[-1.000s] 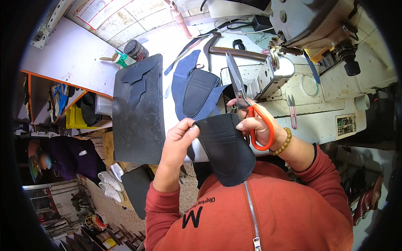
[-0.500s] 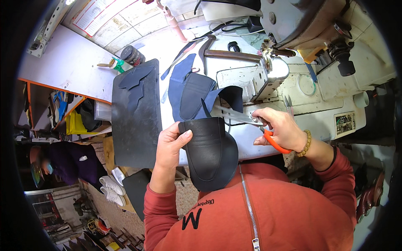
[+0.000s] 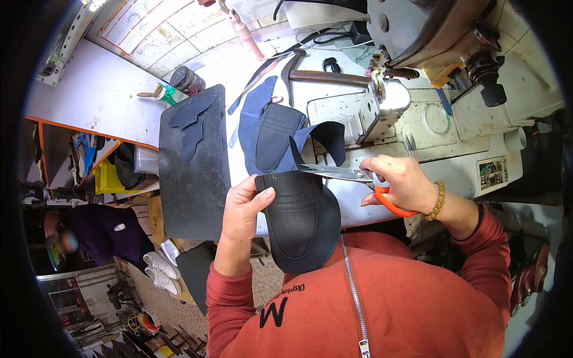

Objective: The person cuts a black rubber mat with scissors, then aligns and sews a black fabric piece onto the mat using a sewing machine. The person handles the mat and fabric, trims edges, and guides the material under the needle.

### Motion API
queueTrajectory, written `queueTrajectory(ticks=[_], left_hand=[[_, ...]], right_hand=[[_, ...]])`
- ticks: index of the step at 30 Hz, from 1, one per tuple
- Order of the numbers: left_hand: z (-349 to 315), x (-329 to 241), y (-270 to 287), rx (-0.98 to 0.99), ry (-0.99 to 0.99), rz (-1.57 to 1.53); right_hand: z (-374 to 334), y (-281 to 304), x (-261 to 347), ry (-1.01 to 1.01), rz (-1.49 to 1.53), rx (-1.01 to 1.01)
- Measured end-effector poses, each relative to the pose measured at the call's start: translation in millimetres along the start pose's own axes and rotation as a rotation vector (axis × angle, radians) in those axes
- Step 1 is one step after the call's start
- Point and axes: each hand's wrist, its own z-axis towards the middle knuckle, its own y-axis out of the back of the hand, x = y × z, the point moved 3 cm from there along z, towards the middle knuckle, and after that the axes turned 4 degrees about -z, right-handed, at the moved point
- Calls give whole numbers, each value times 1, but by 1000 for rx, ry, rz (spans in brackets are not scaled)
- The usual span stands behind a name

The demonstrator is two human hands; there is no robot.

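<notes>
White surface (image 3: 107, 95) at 11 o'clock carries a black sheet (image 3: 194, 173); small pale rectangular label (image 3: 492, 173) at 3 o'clock. Centre: black leather piece (image 3: 301, 224), left hand (image 3: 245, 206) pinching its left edge. Right hand (image 3: 400, 182) grips orange-handled scissors (image 3: 352, 176), blades at piece's top edge.

Left hand (image 3: 243, 209) raised from the lower edge on a bent, red-sleeved forearm, thumb laid across the front and fingers curled behind in a pinching grip. Right hand (image 3: 401, 182) entering from the right, knuckles up, fingers closed through handle loops, beaded bracelet at the wrist.
</notes>
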Motion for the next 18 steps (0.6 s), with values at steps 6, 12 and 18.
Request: queueTrajectory(ticks=[6, 12, 18], left_hand=[[0, -1, -1, 6, -8, -7], [0, 0, 0, 6, -8, -4], [-1, -12, 7, -122, -114, 7]], right_hand=[[1, 2, 3, 19, 42, -12], [-5, 0, 0, -42, 141, 22], [-48, 8, -21, -87, 48, -289]])
